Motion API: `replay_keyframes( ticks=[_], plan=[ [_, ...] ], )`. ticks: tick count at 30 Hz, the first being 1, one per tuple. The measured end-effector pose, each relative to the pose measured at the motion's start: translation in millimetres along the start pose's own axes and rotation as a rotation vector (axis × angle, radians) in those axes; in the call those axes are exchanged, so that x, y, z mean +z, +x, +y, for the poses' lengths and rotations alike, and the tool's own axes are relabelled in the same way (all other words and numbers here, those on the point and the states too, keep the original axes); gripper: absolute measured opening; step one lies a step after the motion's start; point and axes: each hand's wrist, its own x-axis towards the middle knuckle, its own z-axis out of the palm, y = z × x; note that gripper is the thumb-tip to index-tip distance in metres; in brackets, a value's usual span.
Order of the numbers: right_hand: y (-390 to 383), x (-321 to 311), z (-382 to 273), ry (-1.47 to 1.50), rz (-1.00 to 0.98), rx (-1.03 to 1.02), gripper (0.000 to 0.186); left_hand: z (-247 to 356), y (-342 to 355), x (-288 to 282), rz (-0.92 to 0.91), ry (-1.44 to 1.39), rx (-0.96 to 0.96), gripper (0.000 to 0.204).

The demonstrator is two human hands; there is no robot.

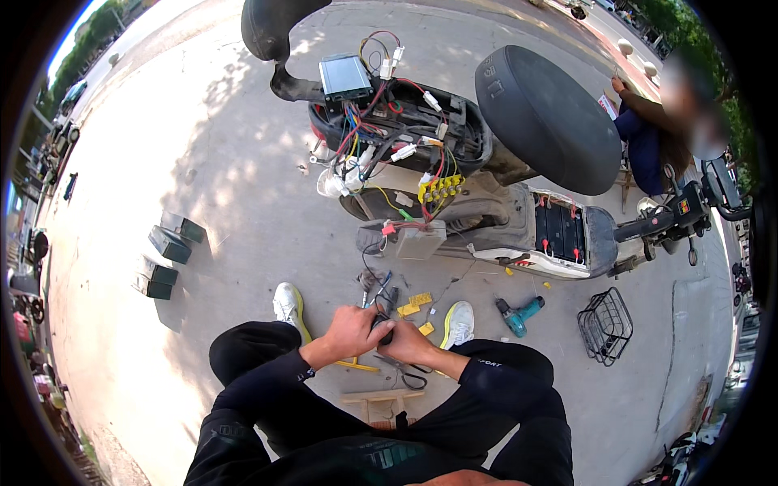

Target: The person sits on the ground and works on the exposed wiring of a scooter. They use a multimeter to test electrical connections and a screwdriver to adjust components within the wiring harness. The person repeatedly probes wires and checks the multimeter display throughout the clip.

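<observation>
My left hand (347, 330) and my right hand (407, 338) meet in front of me between my knees, both closed. Between them is a small black piece (382, 321), its exact kind unclear, gripped from both sides. Just beyond my fingers, tools with blue handles (380, 285) and a dark cable lie on the ground. Yellow blocks (420, 300) sit to the right of these. A pair of scissors (412, 377) rests under my right hand, partly hidden by it.
An electric scooter (486, 220) stands ahead, its seat (547, 121) raised, with wires and a silver controller box (345, 77) exposed. A teal cordless drill (520, 316) and black wire basket (606, 326) lie right. Several battery blocks (168, 245) stand left. Another person (648, 134) sits beyond the scooter.
</observation>
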Motion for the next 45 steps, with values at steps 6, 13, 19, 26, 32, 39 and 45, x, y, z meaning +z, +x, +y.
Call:
replay_keyframes(
  ticks=[6, 13, 19, 26, 32, 39, 45],
  plan=[
    [-4.0, -5.8, -2.6, -0.015, -0.063, 0.096, 0.036, -5.2, -2.3, 13.9, 0.025, -0.021, -0.013, 0.043],
    [-3.2, -3.7, 11.4, -0.043, -0.063, 0.102, 0.037, -2.2, 0.9, 15.5, -0.006, 0.007, 0.003, 0.044],
    [-3.0, -4.7, 12.8, -0.063, -0.053, 0.097, 0.038, -0.6, 0.9, 14.4, -0.025, 0.018, -0.013, 0.046],
    [-2.1, -4.3, 13.3, -0.059, -0.081, 0.087, 0.036, 1.3, -0.1, 12.6, -0.031, 0.03, -0.025, 0.047],
    [-3.6, -2.5, 16.2, -0.083, -0.063, 0.061, 0.027, 2.6, 1.5, 12.0, -0.069, 0.018, -0.033, 0.05],
    [-1.0, -1.1, 21.4, -0.087, -0.096, 0.075, 0.028, 4.1, 0.3, 11.7, -0.075, 0.041, -0.035, 0.051],
    [-2.2, -3.4, 19.8, -0.096, -0.103, 0.077, 0.03, 3.8, 0.7, 12.4, -0.083, 0.043, -0.032, 0.05]
  ],
)
